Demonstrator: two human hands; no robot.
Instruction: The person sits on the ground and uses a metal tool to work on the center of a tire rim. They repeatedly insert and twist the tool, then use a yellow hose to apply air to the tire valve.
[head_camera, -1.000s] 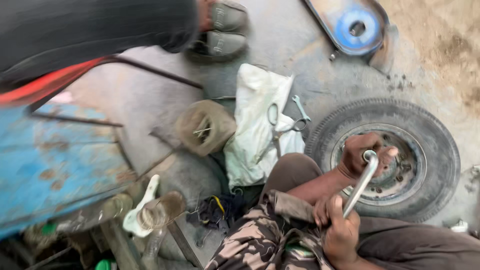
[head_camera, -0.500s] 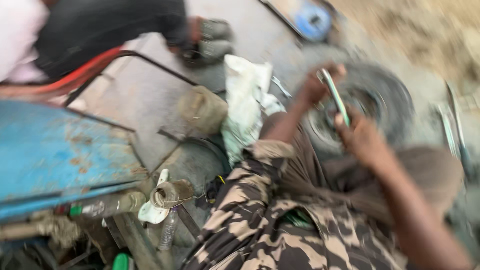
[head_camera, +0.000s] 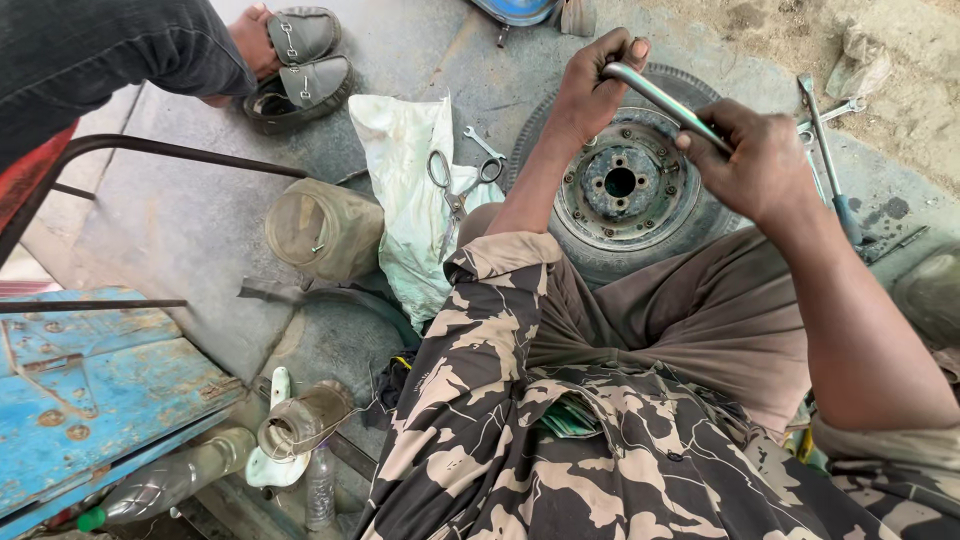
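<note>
Both hands hold one shiny metal wrench bar (head_camera: 663, 102) above a small tyre on a rusty steel rim (head_camera: 622, 182) that lies flat on the ground. My left hand (head_camera: 592, 88) grips the bar's upper end. My right hand (head_camera: 752, 160) is closed around its lower part. The bar slants down to the right over the rim's hub. My camouflage shirt and brown trousers fill the lower half of the view.
A white cloth (head_camera: 405, 180) with scissors (head_camera: 452, 185) and a spanner (head_camera: 484, 146) lies left of the tyre. A dusty jar (head_camera: 322, 230) lies beside it. More tools (head_camera: 828, 150) lie at the right. Another person's shoes (head_camera: 302, 62) are at top left, a blue metal body (head_camera: 90, 390) at lower left.
The view has swung and steadied. Both hands have lifted the wrench bar from the rim's side to above its middle, with my left hand now at its top end.
</note>
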